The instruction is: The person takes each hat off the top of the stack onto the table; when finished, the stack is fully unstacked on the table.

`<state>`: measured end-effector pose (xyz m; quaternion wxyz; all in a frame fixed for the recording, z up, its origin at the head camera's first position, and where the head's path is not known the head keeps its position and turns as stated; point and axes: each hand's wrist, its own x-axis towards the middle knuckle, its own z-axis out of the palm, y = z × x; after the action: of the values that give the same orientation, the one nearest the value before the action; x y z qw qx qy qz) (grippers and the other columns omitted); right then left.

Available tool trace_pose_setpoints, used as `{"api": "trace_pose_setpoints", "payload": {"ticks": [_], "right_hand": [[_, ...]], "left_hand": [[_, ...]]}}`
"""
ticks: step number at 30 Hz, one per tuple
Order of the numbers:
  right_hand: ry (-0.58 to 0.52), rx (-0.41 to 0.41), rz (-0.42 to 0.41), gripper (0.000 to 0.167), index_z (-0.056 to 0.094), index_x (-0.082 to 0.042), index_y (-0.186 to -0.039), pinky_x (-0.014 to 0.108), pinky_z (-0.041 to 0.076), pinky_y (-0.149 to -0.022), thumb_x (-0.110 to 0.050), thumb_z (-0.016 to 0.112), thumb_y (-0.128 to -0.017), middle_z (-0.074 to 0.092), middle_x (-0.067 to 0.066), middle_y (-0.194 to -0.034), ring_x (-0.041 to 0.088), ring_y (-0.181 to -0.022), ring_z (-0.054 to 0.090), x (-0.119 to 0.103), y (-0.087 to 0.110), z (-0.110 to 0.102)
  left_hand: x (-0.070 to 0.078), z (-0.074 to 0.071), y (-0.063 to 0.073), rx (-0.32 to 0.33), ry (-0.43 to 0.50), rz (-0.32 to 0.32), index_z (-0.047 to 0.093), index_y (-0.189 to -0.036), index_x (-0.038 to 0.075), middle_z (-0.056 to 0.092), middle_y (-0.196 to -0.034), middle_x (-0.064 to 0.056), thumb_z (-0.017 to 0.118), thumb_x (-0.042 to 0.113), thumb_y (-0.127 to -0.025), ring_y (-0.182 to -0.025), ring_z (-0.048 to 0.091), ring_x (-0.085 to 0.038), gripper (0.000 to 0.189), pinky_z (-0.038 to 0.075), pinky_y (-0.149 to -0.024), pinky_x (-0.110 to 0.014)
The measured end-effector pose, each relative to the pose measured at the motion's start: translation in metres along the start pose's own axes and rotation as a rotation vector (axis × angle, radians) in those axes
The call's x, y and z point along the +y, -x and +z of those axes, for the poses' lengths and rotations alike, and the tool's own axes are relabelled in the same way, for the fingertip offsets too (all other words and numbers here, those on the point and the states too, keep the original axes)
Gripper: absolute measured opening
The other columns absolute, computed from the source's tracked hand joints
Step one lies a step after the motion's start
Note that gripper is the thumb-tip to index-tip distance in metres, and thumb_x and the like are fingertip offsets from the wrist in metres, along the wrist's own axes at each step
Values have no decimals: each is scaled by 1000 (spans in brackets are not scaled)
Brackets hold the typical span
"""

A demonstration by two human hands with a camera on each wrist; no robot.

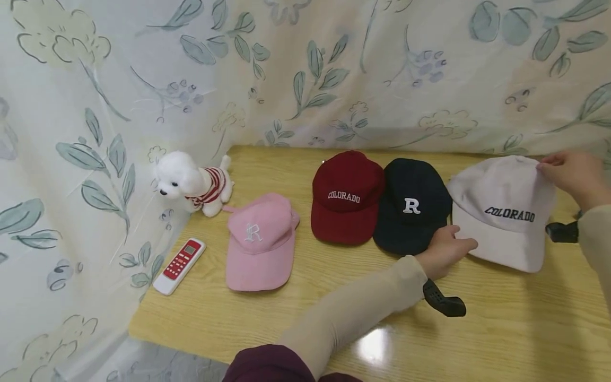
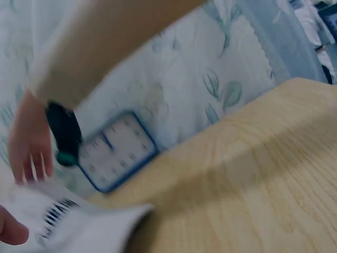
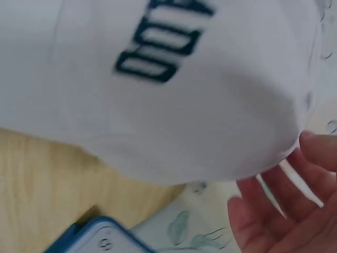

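A white baseball cap with dark COLORADO lettering is at the right of the table in the head view. My right hand pinches its crown at the upper right; in the right wrist view the thumb is at the cap's edge and some fingers pass behind it. My left hand is at the brim's left edge, thumb over the brim and the other fingers partly hidden. Immediately left of it lies a navy cap with a white R, touching a dark red COLORADO cap.
A pink cap lies farther left on the wooden table. Beside it are a white plush dog in a striped sweater and a white-and-red remote control. A blue-framed clock stands past the white cap. Floral cloth hangs behind.
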<state>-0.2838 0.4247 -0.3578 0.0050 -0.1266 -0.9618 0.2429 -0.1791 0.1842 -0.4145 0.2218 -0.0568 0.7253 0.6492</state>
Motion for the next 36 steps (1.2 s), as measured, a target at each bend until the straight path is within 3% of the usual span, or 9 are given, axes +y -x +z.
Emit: {"api": "trace_pose_setpoints", "payload": {"ticks": [5, 10, 12, 15, 19, 22, 26, 30, 36], "right_hand": [[22, 47, -79, 53, 34, 10, -133, 64, 32, -87, -29, 33, -97, 33, 37, -131, 53, -111, 35, -48, 11, -7], [-67, 100, -369, 46, 42, 7, -131, 62, 32, -87, -23, 41, -96, 40, 32, -131, 51, -113, 40, -130, 26, 1], [-123, 102, -493, 40, 47, 5, -128, 60, 35, -85, -20, 44, -96, 47, 29, -126, 47, -109, 45, -165, 37, 12], [-195, 66, -641, 35, 53, 2, -123, 53, 41, -84, -17, 51, -94, 55, 23, -119, 40, -104, 52, -213, 57, 46], [-287, -49, -755, 29, 60, -3, -116, 42, 46, -79, -16, 61, -89, 64, 13, -105, 26, -90, 60, -264, 86, 111], [-320, -164, -767, 28, 62, -6, -114, 36, 48, -75, -18, 62, -88, 65, 8, -99, 20, -83, 60, -296, 102, 156], [-314, -325, -778, 31, 61, -5, -117, 34, 49, -77, -20, 59, -91, 64, 10, -108, 20, -89, 59, -333, 112, 202], [-267, -452, -742, 34, 60, -7, -121, 35, 43, -92, -24, 56, -92, 58, 10, -121, 22, -108, 54, -358, 112, 233], [-232, -567, -640, 37, 60, -10, -121, 36, 39, -98, -33, 52, -93, 57, 9, -123, 21, -116, 50, -372, 106, 255]], "left_hand": [[12, -58, 26, -114, -1, 191, 53, -127, 7, 55, -125, 1, 62, 9, -84, -107, 53, -6, 44, 42, -83, -16], [18, -162, 55, -115, 69, 339, 54, -125, 4, 58, -120, -4, 60, 7, -87, -94, 58, -8, 38, 49, -77, -27], [19, -209, 69, -40, 63, 391, 54, -124, 5, 58, -118, -6, 58, 9, -89, -95, 58, -12, 35, 49, -77, -31], [8, -274, 98, 145, 25, 443, 54, -123, 3, 58, -117, -11, 57, 11, -91, -102, 58, -22, 33, 49, -81, -33], [-30, -337, 143, 460, -151, 330, 55, -122, 3, 58, -116, -13, 58, 15, -91, -100, 58, -26, 34, 48, -80, -26], [-66, -361, 170, 627, -221, 147, 54, -123, 2, 57, -116, -15, 54, 19, -93, -97, 59, -24, 35, 46, -74, -20], [-107, -372, 190, 732, -158, -15, 51, -123, -6, 60, -108, -18, 52, 19, -94, -86, 62, -19, 38, 48, -67, -20], [-130, -371, 195, 692, -74, -86, 48, -122, -10, 66, -95, -15, 52, 18, -93, -71, 63, -12, 41, 50, -57, -21], [-138, -364, 183, 627, 55, -83, 45, -124, -12, 68, -89, -14, 52, 16, -93, -66, 65, -14, 43, 52, -54, -24]]}}
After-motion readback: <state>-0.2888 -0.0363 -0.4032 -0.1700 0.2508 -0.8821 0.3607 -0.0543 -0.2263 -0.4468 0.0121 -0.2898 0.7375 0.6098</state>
